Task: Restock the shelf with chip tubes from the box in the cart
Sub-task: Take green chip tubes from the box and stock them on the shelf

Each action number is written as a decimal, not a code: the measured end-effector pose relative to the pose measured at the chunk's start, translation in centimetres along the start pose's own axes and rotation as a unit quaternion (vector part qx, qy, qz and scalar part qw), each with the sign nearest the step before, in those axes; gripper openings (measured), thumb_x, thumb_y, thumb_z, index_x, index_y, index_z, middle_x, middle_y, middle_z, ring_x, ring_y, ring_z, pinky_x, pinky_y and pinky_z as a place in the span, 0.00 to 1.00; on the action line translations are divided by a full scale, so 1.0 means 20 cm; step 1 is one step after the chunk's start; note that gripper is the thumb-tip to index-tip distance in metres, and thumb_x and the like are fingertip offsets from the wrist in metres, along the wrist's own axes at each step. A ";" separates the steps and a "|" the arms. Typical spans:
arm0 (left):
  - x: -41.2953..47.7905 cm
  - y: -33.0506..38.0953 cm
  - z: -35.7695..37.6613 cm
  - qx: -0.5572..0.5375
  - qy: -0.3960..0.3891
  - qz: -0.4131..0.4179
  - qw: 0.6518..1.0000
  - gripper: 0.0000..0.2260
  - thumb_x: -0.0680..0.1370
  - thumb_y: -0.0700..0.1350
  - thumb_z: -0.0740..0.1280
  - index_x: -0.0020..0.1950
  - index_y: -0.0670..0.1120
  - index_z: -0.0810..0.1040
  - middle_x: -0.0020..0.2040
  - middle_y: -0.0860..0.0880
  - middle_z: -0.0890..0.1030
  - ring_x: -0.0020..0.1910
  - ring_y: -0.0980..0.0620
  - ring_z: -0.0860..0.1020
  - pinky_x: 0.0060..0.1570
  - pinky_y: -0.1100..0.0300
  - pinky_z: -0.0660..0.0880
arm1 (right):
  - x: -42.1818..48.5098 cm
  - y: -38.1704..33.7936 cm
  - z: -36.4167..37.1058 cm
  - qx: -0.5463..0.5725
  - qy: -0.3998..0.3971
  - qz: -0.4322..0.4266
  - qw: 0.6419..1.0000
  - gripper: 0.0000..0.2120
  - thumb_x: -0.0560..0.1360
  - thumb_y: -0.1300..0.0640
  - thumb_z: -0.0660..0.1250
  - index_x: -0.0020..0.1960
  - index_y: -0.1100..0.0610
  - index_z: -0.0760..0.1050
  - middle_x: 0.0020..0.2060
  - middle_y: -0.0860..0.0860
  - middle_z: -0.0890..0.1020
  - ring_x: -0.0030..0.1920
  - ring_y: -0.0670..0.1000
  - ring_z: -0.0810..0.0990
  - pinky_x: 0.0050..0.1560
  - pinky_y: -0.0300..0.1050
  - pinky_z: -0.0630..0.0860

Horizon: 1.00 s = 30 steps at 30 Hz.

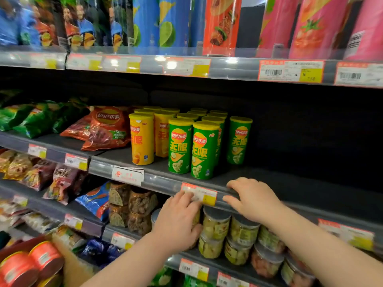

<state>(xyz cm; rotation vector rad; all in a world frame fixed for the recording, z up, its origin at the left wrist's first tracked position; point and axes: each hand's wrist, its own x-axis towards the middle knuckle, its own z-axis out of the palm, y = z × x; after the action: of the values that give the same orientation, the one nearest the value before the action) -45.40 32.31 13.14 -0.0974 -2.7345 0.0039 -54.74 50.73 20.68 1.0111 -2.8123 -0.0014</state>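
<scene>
Green chip tubes and yellow chip tubes stand upright in rows on the middle shelf. To their right the shelf is bare. My left hand touches the price label on the shelf's front rail with its fingertips. My right hand holds that rail just right of the label, fingers over the top edge and thumb on the front. Red-lidded chip tubes lie at the bottom left, in what looks like a box. Neither hand holds a tube.
Tall chip tubes fill the shelf above. Chip bags lie left of the small tubes. Clear snack jars stand stacked on the shelf below my hands, and more bags lie lower left.
</scene>
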 end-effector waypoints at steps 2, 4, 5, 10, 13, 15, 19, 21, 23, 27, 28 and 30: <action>-0.10 -0.01 0.01 -0.007 -0.014 0.000 1.000 0.21 0.65 0.58 0.59 0.48 0.48 0.80 0.48 0.48 0.80 0.47 0.45 0.80 0.40 0.52 0.80 | -0.07 -0.08 0.05 -0.038 0.005 -0.003 0.999 0.29 0.77 0.39 0.57 0.73 0.52 0.60 0.69 0.51 0.67 0.69 0.55 0.66 0.66 0.51 0.66; -0.21 -0.03 0.01 -0.005 -0.031 -0.008 0.999 0.20 0.64 0.60 0.58 0.46 0.49 0.79 0.45 0.50 0.79 0.43 0.47 0.80 0.37 0.54 0.79 | -0.15 -0.15 0.11 -0.054 -0.014 0.013 0.998 0.34 0.77 0.41 0.58 0.77 0.52 0.51 0.77 0.54 0.53 0.76 0.57 0.53 0.73 0.54 0.55; -0.26 -0.05 0.02 -0.003 -0.039 -0.015 0.999 0.20 0.64 0.60 0.58 0.46 0.50 0.79 0.44 0.51 0.79 0.42 0.48 0.80 0.36 0.55 0.79 | -0.18 -0.18 0.14 -0.061 -0.028 0.021 0.998 0.34 0.77 0.42 0.58 0.77 0.52 0.48 0.77 0.55 0.46 0.77 0.58 0.47 0.74 0.56 0.51; -0.53 -0.08 0.01 -0.002 -0.116 -0.058 0.992 0.29 0.68 0.60 0.50 0.61 0.49 0.74 0.58 0.48 0.75 0.57 0.45 0.75 0.55 0.49 0.72 | -0.34 -0.38 0.30 -0.056 -0.098 -0.003 0.994 0.31 0.77 0.44 0.58 0.76 0.51 0.53 0.78 0.52 0.48 0.77 0.59 0.45 0.74 0.59 0.48; -0.68 -0.10 -0.02 0.013 -0.182 -0.090 0.979 0.23 0.75 0.58 0.56 0.67 0.47 0.68 0.65 0.47 0.69 0.64 0.44 0.67 0.62 0.50 0.64 | -0.41 -0.53 0.38 -0.046 -0.141 -0.033 0.988 0.28 0.77 0.44 0.59 0.74 0.50 0.58 0.75 0.51 0.57 0.76 0.58 0.51 0.73 0.59 0.51; -0.80 -0.11 -0.04 0.009 -0.201 -0.108 0.974 0.22 0.76 0.57 0.60 0.66 0.48 0.67 0.64 0.48 0.69 0.64 0.45 0.67 0.61 0.51 0.64 | -0.45 -0.63 0.42 -0.033 -0.160 -0.056 0.985 0.26 0.77 0.44 0.59 0.73 0.50 0.60 0.72 0.50 0.64 0.73 0.56 0.57 0.72 0.59 0.54; -1.04 -0.14 -0.06 -0.002 -0.226 -0.154 0.962 0.22 0.76 0.57 0.60 0.66 0.48 0.67 0.61 0.47 0.71 0.61 0.44 0.70 0.57 0.52 0.69 | -0.52 -0.84 0.47 -0.011 -0.198 -0.104 0.975 0.23 0.76 0.45 0.59 0.69 0.51 0.66 0.67 0.51 0.71 0.69 0.55 0.66 0.68 0.54 0.62; -1.16 -0.15 -0.07 -0.004 -0.236 -0.179 0.955 0.21 0.76 0.56 0.60 0.65 0.47 0.68 0.61 0.47 0.71 0.61 0.44 0.71 0.56 0.52 0.70 | -0.55 -0.94 0.49 -0.010 -0.208 -0.124 0.970 0.21 0.76 0.45 0.59 0.67 0.51 0.68 0.64 0.52 0.73 0.66 0.56 0.69 0.66 0.54 0.65; -1.29 -0.17 -0.09 -0.005 -0.251 -0.204 0.946 0.21 0.76 0.56 0.60 0.65 0.47 0.68 0.61 0.46 0.71 0.61 0.44 0.71 0.56 0.53 0.70 | -0.59 -1.04 0.51 -0.007 -0.215 -0.142 0.966 0.20 0.76 0.45 0.59 0.65 0.51 0.70 0.62 0.51 0.75 0.63 0.56 0.71 0.65 0.54 0.66; -1.55 -0.21 -0.15 0.000 -0.264 -0.257 0.930 0.22 0.75 0.56 0.61 0.66 0.48 0.68 0.62 0.46 0.72 0.62 0.44 0.71 0.57 0.52 0.69 | -0.68 -1.25 0.53 -0.024 -0.214 -0.184 0.959 0.17 0.76 0.45 0.59 0.62 0.52 0.71 0.58 0.52 0.76 0.61 0.56 0.73 0.62 0.52 0.68; -1.61 -0.23 -0.17 -0.002 -0.265 -0.270 0.926 0.22 0.75 0.56 0.61 0.66 0.48 0.68 0.62 0.46 0.72 0.62 0.44 0.71 0.58 0.52 0.70 | -0.69 -1.31 0.53 -0.025 -0.215 -0.194 0.957 0.17 0.76 0.45 0.59 0.62 0.52 0.71 0.58 0.52 0.76 0.61 0.56 0.73 0.62 0.53 0.68; -1.73 -0.25 -0.22 -0.009 -0.265 -0.298 0.917 0.22 0.75 0.57 0.61 0.67 0.48 0.68 0.64 0.47 0.71 0.63 0.44 0.70 0.60 0.51 0.70 | -0.73 -1.42 0.54 -0.028 -0.216 -0.214 0.952 0.18 0.76 0.45 0.60 0.62 0.52 0.70 0.59 0.52 0.76 0.62 0.57 0.73 0.63 0.54 0.67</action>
<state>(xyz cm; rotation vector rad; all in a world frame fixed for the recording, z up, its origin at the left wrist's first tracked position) -12.24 24.84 3.61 0.8517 -3.1741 -0.1921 -27.19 37.45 6.50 1.7712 -2.8559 -0.3969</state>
